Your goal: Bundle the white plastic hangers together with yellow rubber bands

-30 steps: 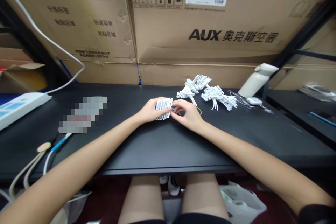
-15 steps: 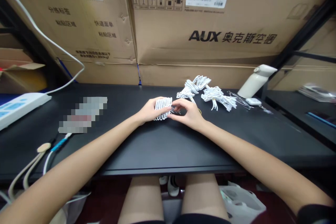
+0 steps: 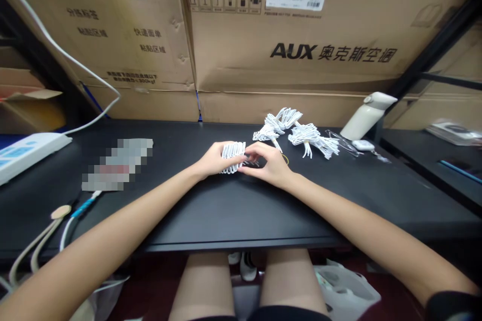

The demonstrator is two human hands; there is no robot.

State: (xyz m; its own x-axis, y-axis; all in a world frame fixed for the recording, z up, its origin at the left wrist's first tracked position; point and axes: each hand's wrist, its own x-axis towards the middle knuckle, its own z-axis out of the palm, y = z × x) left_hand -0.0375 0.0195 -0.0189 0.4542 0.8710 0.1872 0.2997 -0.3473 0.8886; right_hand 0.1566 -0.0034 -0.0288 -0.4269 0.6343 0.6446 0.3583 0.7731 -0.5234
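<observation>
My left hand (image 3: 216, 160) is wrapped round a bundle of white cord (image 3: 234, 150), folded into close, even loops, with the thumb across its front. The bundle is held just above the black table. My right hand (image 3: 269, 163) curves in from the other side, its fingertips and thumb gripping the bundle's right edge. Thin strands show in the gap inside its fingers, too small to make out. Part of a thin yellow loop (image 3: 286, 159) shows just behind the right hand. Beyond it lie more bundles of white cord (image 3: 314, 139), gathered at the middle with ends fanned out.
Large cardboard boxes (image 3: 233, 72) line the back of the black table (image 3: 211, 210). A white bottle (image 3: 363, 119) leans at the back right, near glasses and a small white case (image 3: 363, 145). Leftward are a power strip (image 3: 33, 153), a blurred-out flat object (image 3: 118, 165) and cables.
Both hands stay on the bundle of white cord. The right thumb has shifted slightly left along its lower edge, and the view has moved a little.
</observation>
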